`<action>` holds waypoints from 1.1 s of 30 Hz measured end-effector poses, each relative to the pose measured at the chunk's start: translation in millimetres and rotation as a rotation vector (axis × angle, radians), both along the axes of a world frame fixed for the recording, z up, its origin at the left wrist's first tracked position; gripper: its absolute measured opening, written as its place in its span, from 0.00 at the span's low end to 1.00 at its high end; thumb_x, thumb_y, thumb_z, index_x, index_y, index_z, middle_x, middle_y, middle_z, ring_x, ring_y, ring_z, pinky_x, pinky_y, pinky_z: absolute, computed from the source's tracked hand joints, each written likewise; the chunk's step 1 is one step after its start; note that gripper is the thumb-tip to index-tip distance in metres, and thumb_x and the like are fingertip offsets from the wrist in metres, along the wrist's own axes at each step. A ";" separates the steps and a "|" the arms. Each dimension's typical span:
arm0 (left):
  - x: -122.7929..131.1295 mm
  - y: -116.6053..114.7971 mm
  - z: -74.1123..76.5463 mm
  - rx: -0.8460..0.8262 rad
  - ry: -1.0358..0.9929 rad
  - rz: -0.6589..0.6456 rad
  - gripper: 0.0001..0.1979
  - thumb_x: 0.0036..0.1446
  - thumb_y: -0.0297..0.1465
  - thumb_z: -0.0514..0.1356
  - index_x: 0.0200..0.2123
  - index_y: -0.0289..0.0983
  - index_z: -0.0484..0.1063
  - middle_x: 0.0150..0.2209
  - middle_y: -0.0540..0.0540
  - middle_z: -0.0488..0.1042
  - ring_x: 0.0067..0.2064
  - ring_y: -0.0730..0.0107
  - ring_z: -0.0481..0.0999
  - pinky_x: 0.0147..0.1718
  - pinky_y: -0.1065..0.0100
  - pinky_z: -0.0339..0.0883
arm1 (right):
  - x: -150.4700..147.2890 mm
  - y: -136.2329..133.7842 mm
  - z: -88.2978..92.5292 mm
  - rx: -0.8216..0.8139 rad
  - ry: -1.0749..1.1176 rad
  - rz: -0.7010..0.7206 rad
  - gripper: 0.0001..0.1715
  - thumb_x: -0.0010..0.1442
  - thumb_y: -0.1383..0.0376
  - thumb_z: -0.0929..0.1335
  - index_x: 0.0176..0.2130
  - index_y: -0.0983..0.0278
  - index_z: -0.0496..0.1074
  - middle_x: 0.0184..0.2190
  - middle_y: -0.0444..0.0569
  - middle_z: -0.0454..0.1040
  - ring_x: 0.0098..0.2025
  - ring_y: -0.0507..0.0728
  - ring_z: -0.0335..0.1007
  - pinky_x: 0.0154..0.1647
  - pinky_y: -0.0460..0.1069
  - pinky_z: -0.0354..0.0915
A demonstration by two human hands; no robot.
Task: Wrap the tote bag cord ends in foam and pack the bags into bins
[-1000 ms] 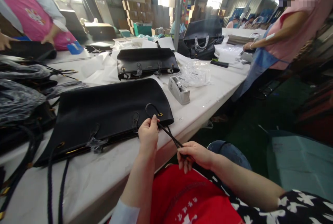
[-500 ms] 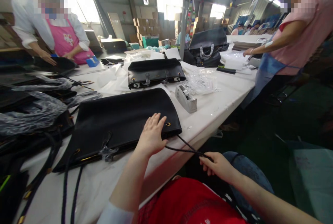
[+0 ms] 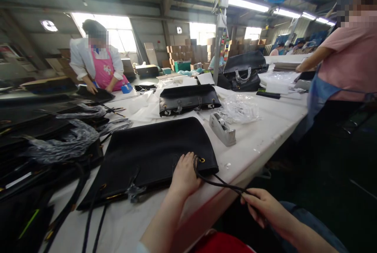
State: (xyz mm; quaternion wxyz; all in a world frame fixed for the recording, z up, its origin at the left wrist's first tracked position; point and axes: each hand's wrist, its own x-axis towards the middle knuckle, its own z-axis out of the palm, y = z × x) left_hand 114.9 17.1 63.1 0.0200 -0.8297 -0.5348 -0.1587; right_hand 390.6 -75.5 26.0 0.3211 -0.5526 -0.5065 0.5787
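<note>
A black tote bag (image 3: 153,153) lies flat on the white table (image 3: 259,139) in front of me. My left hand (image 3: 185,174) rests on the bag's near edge, fingers curled at the gold eyelet (image 3: 202,160) where a thin black cord (image 3: 219,182) comes out. My right hand (image 3: 263,207), below the table edge, pinches the cord's free end and holds it taut. Two dark rope handles (image 3: 91,221) trail off the bag toward me at the left.
A grey tape dispenser (image 3: 222,127) and crumpled clear plastic (image 3: 240,108) lie beyond the bag, with a second black bag (image 3: 188,98) behind. Wrapped bags (image 3: 53,143) pile up at the left. A person in a pink apron (image 3: 98,66) and another in a pink shirt (image 3: 344,64) work at the table.
My head has tilted up, showing more of the ceiling. My left hand went from flat on the bag to curled at the eyelet; my right hand stayed pinched on the cord.
</note>
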 end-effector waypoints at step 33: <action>25.6 61.3 -17.0 0.176 0.147 0.117 0.36 0.57 0.43 0.58 0.62 0.25 0.59 0.63 0.30 0.59 0.64 0.50 0.58 0.64 0.55 0.49 | -18.4 -17.6 -72.0 -0.186 0.134 0.034 0.29 0.54 0.47 0.70 0.45 0.67 0.69 0.22 0.40 0.69 0.18 0.46 0.62 0.20 0.42 0.56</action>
